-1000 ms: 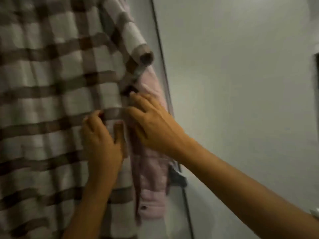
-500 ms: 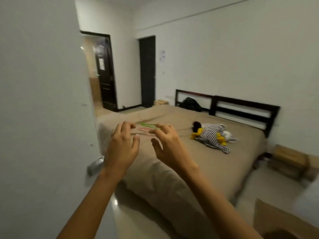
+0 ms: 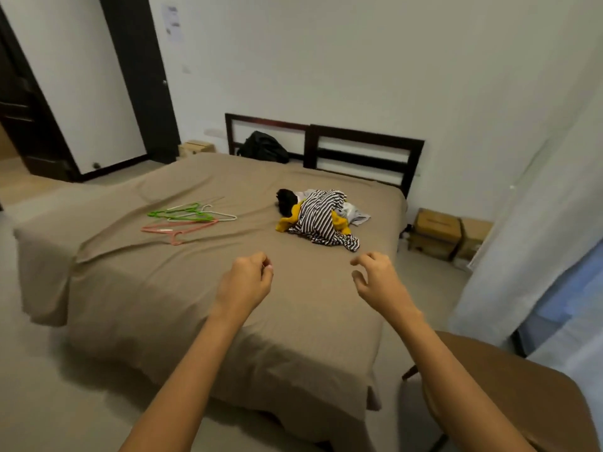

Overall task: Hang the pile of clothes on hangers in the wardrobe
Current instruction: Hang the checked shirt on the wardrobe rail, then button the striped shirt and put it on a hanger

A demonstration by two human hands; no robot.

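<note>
A small pile of clothes (image 3: 321,220) lies on the brown bed (image 3: 202,288): a black-and-white striped garment on top, with yellow, black and pale pieces under it. To its left lie several hangers (image 3: 187,218), green, white and pink, flat on the sheet. My left hand (image 3: 246,282) hovers over the bed with loosely curled fingers and holds nothing. My right hand (image 3: 378,278) hovers beside it, fingers loosely bent and spread, also empty. Both hands are short of the pile. The wardrobe is out of view.
A dark headboard (image 3: 362,151) with a black bag (image 3: 264,146) stands at the far side. Cardboard boxes (image 3: 443,233) sit on the floor right of the bed. A brown chair (image 3: 509,396) is at lower right, and a dark doorway (image 3: 29,125) at left.
My view has swung from the plaid shirt hanging in the wardrobe to the bed. Both hands let go of the shirt and now hover empty over the sheet.
</note>
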